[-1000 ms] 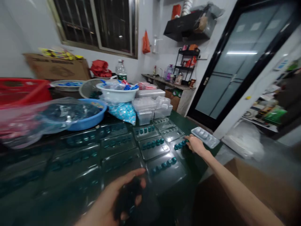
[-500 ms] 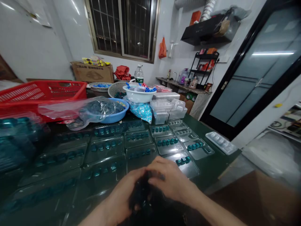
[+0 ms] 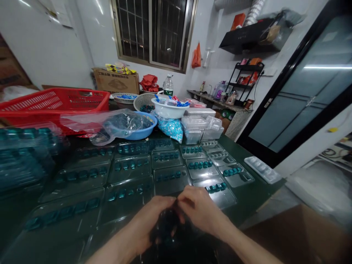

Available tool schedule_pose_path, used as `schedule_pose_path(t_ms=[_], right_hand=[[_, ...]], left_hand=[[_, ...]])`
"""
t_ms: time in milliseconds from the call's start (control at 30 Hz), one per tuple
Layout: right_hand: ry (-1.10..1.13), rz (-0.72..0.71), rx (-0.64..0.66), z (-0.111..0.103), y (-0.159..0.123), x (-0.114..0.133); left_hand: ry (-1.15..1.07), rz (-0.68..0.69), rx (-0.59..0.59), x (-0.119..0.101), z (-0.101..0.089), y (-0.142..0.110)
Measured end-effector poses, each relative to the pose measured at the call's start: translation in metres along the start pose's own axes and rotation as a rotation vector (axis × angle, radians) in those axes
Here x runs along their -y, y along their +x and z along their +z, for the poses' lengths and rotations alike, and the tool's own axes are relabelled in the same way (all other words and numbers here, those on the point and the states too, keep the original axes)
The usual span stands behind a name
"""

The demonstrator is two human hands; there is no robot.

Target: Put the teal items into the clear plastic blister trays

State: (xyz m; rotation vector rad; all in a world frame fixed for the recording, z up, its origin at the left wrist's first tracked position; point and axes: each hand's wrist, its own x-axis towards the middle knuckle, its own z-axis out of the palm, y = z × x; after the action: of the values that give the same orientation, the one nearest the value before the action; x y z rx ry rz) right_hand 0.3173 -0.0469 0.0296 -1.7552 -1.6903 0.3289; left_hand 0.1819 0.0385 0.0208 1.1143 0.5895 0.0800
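Through the head camera I see my 2 hands close together at the bottom of the view, fingers curled inward. My left hand [image 3: 145,220] and my right hand [image 3: 199,211] are both clenched on a dark clump [image 3: 166,229], which sits between them. It is too shadowed for me to tell what it is. Just past my right hand lies a clear plastic tray [image 3: 217,192] of teal pieces, and more such trays cover the dark green desk [image 3: 264,194] ahead of both hands. Farther beyond my left hand are a blue basin [image 3: 143,132] and a red basket [image 3: 55,104].
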Motion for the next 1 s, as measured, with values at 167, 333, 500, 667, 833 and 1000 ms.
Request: schedule_pose_path(t_ms=[167,333,500,667,833,1000], right_hand=[[0.379,0.216,0.125,0.002,0.000,-0.011],[0.703,0.448,0.157,0.008,-0.002,-0.023],[0.849,0.543,0.054,0.017,-0.006,-0.021],[0.803,0.523,-0.090,0.021,-0.004,-0.020],[0.624,0.396,-0.131,0.024,-0.006,-0.013],[0.305,0.267,-0.233,0.025,-0.015,-0.005]], left_hand=[[0.079,-0.031,0.045,-0.002,-0.002,0.002],[0.124,-0.031,0.094,0.002,-0.002,0.007],[0.114,0.046,-0.015,0.011,-0.002,0.018],[0.114,0.115,-0.048,0.008,-0.001,0.018],[0.104,0.090,-0.081,0.012,0.000,0.021],[0.124,-0.022,-0.166,0.017,0.004,0.026]])
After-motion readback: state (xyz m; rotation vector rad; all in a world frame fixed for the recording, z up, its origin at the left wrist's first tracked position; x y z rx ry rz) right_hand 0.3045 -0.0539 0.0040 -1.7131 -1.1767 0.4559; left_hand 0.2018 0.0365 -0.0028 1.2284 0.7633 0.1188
